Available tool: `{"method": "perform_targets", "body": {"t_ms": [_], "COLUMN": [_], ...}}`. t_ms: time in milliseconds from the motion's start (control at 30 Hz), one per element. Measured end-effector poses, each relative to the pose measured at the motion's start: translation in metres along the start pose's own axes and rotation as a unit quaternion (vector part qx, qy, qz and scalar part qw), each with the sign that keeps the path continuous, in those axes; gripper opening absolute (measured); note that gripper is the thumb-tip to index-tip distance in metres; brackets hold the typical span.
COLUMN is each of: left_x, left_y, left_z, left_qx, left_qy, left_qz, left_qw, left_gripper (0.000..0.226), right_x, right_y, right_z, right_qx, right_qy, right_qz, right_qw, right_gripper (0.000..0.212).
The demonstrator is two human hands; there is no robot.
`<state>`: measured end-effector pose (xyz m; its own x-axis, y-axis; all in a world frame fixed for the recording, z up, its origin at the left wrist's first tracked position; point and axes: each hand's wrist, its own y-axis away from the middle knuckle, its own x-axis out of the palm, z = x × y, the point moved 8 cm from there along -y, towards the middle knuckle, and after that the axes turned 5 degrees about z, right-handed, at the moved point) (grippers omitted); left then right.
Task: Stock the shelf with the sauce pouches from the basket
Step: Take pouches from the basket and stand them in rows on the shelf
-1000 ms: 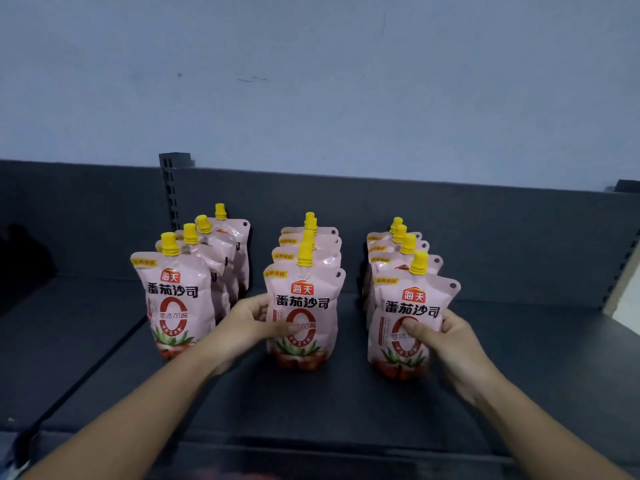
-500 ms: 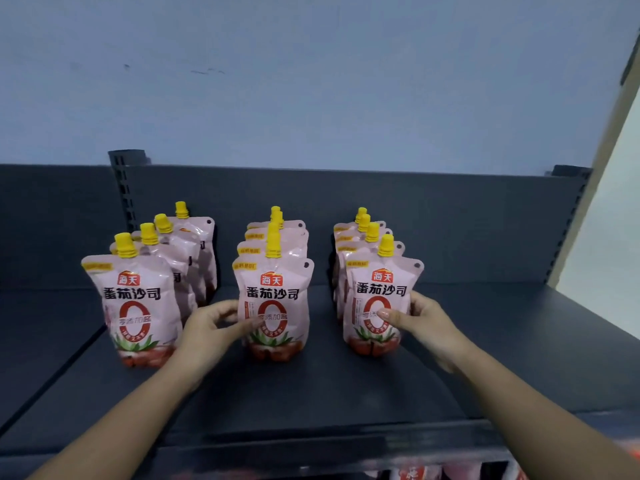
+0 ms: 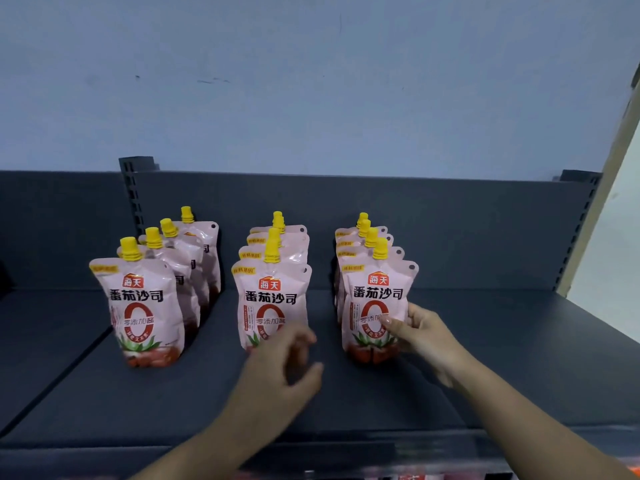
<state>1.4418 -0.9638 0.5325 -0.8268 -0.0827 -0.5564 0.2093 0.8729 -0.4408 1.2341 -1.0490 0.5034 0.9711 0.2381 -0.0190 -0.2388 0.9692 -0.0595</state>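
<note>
Three rows of pink sauce pouches with yellow caps stand upright on the dark grey shelf point(image 3: 519, 358). My right hand point(image 3: 420, 336) grips the lower right edge of the front pouch of the right row point(image 3: 375, 306), thumb on its face. My left hand point(image 3: 280, 367) hovers blurred just in front of the front pouch of the middle row point(image 3: 272, 299), fingers loosely curled and holding nothing. The front pouch of the left row point(image 3: 140, 310) stands alone, untouched. The basket is out of view.
The shelf's dark back panel point(image 3: 467, 230) rises behind the rows, with slotted uprights at left point(image 3: 133, 195) and right point(image 3: 576, 230). A pale blue wall is above. Bare shelf surface lies to the right of the rows and to the far left.
My left hand has let go of the middle front pouch and pulled back toward me. My right hand stays on the right front pouch. The view has shifted slightly.
</note>
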Motion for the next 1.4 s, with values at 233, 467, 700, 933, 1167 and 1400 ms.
{"method": "perform_targets", "body": {"t_ms": [233, 467, 700, 933, 1167, 1400], "left_x": [0.057, 0.042, 0.038, 0.026, 0.011, 0.015], "left_y": [-0.025, -0.032, -0.031, -0.030, -0.022, -0.020], "left_z": [-0.040, -0.057, -0.066, -0.067, -0.072, -0.074], "left_qx": [0.118, 0.197, 0.201, 0.225, 0.239, 0.235], "left_qy": [-0.179, -0.003, 0.011, -0.071, -0.041, 0.033], "left_qz": [0.081, 0.052, 0.023, 0.059, 0.064, 0.092], "left_qw": [0.973, 0.979, 0.979, 0.970, 0.968, 0.967], "left_gripper": [0.097, 0.081, 0.064, 0.067, 0.061, 0.071], "right_x": [0.016, 0.022, 0.026, 0.030, 0.031, 0.029], "right_y": [0.021, 0.056, 0.069, 0.075, 0.081, 0.083], "right_z": [0.032, 0.064, 0.060, 0.066, 0.066, 0.058], "right_qx": [-0.079, -0.204, -0.235, -0.262, -0.252, -0.250], "right_qy": [-0.047, 0.021, 0.224, 0.197, 0.168, 0.151], "right_qz": [0.036, 0.085, 0.096, 0.083, 0.146, 0.135], "right_qw": [0.995, 0.975, 0.941, 0.941, 0.942, 0.947], "right_gripper": [0.026, 0.095, 0.095, 0.093, 0.086, 0.085]}}
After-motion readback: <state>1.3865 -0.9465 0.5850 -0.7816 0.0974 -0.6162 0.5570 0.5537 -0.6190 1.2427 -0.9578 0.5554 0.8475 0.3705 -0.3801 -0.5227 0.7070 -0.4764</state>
